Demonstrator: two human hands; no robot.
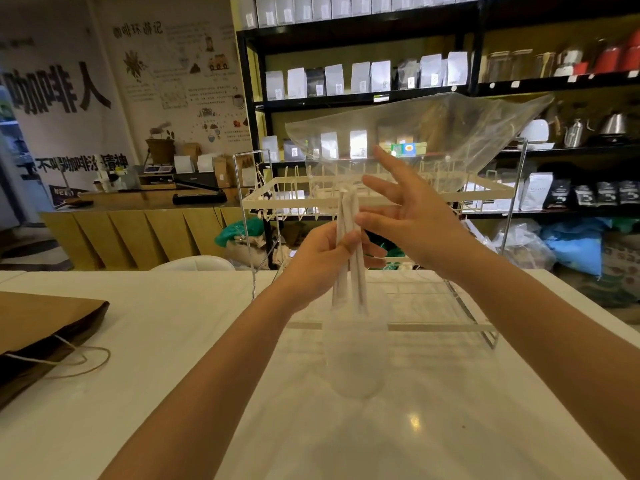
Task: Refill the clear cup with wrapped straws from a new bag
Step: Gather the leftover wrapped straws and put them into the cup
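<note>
My left hand (322, 261) grips a small bundle of white paper-wrapped straws (348, 216), held upright above the clear cup (356, 358) on the white table; the lower straw ends reach the cup's mouth. My right hand (412, 223) hovers just right of the straws with fingers spread, holding nothing. A large clear plastic bag (433, 129) lies on the top tier of the white wire rack (485, 195), behind my hands. The cup's body looks hazy and I cannot tell whether straws stand deep inside it.
A brown paper bag (45, 327) with twine handles lies at the table's left edge. The wire rack's lower tier (443, 327) sits right behind the cup. Shelves with coffee bags and kettles (381, 77) fill the background, and a wooden counter (138, 216) stands left.
</note>
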